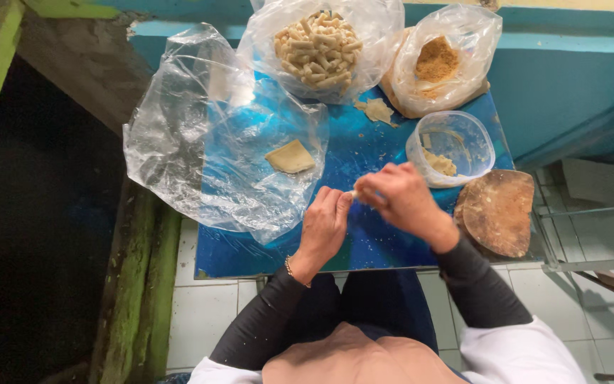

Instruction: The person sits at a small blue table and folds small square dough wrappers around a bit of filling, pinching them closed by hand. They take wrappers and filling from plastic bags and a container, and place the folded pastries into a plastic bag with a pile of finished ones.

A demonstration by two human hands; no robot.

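Both hands, left hand and right hand, meet over the blue surface, fingers pinched shut on a small pale roll, near the filling tub for reach.

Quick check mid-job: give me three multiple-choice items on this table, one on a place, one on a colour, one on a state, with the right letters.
1. Where does the bag of rolled pieces stand?
A. at the far edge of the table
B. on the floor
C. in the person's lap

2. What colour is the table top?
A. red
B. blue
C. white

3. What state is the round plastic tub in?
A. lidded
B. tipped over
C. open, with a little filling left

Answers: 1 A, it sits at the back, beside the bag of brown crumbs. 2 B, shiny blue shows between the things. 3 C, no lid is on it and a small pale heap lies inside. Both hands, left and right, meet over the table, pinching a small pale piece.
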